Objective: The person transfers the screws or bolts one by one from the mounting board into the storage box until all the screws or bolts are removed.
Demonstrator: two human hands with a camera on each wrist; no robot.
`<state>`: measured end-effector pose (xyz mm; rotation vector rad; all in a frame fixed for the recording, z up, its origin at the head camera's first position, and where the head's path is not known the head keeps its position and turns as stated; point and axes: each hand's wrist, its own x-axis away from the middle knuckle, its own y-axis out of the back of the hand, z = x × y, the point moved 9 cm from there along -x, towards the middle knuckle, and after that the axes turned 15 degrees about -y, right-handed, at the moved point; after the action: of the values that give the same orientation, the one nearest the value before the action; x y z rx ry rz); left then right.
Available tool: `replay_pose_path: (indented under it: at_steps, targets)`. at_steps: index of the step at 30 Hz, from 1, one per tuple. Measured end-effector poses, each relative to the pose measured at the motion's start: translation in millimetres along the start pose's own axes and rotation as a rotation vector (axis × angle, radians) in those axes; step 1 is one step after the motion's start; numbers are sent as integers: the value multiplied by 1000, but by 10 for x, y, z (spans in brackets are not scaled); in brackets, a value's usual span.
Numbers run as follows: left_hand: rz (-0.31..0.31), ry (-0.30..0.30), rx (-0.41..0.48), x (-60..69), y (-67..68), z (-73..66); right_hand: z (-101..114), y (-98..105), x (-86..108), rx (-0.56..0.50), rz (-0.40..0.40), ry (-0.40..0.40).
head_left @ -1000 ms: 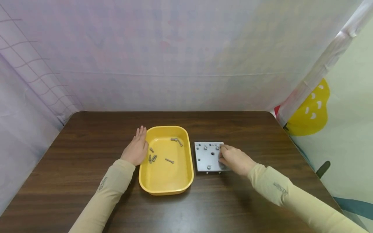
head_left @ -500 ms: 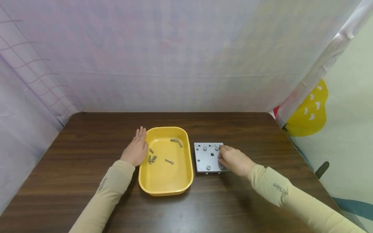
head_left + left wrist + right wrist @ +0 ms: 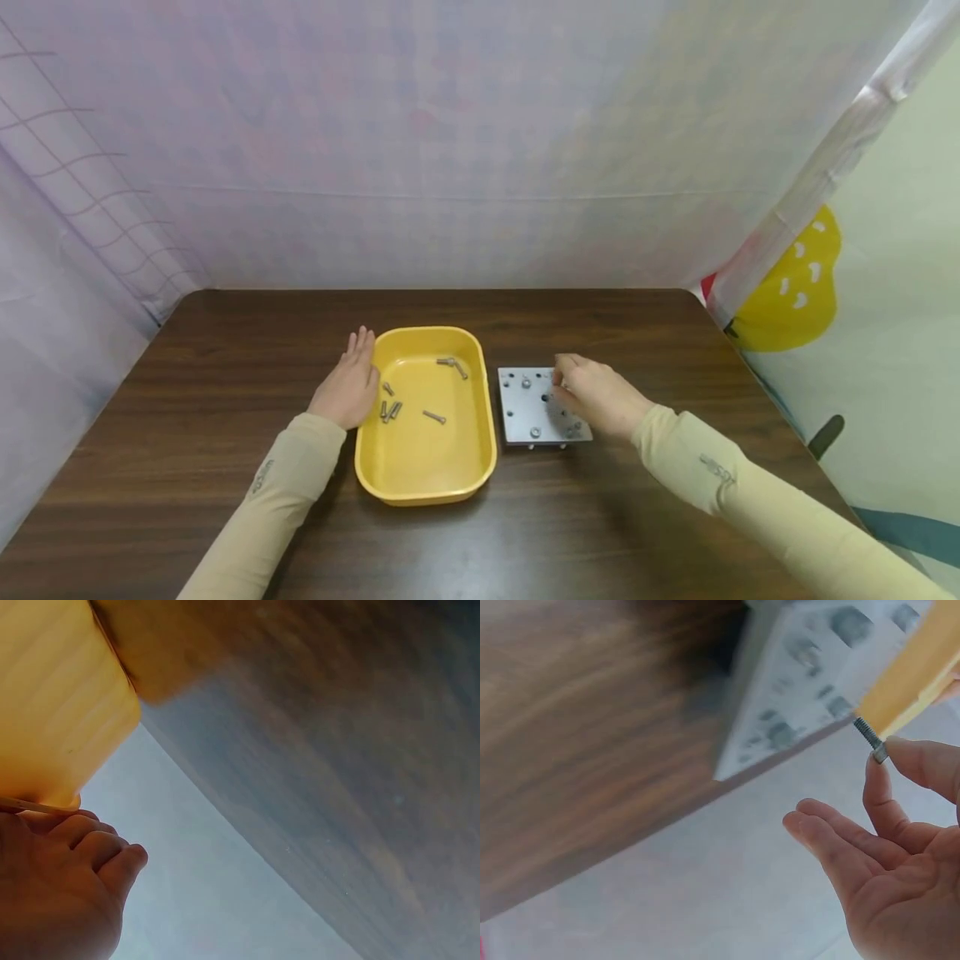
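Note:
My right hand (image 3: 600,396) is above the right part of a silver metal plate (image 3: 528,412). Between its thumb and index finger it pinches a small bolt (image 3: 869,738), threaded end pointing away from the fingertips and clear of the plate. The other fingers are extended. Several holes and bolt heads show on the plate; its upper right part is hidden by the hand. My left hand (image 3: 347,387) rests along the left rim of a yellow tray (image 3: 427,479), fingers extended. Inside the tray lie several loose bolts, one of them a single bolt (image 3: 434,417) near the middle.
Tray and plate stand side by side on a dark wooden table (image 3: 247,350), a narrow gap between them. Short bolt ends (image 3: 531,447) show under the plate's front edge. A pale curtain (image 3: 450,167) hangs behind the table.
My right hand has risen from the plate's right side and shifted slightly left, uncovering the plate's lower right corner. The left hand stays at the tray's rim.

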<state>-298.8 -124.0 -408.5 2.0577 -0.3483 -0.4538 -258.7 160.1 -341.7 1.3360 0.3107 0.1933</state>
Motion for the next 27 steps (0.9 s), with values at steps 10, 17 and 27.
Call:
replay_pose_path:
  at_steps: [10, 17, 27]
  targets:
    - [-4, 8, -3, -18, -23, -3, 326, 78, -316, 9, 58, 26]
    - [-5, 9, -7, -3, -9, 17, 544, 23, -472, 8, 96, 39]
    - [2, 5, -4, -1, -12, 26, 928, -59, -604, 54, 100, 101]
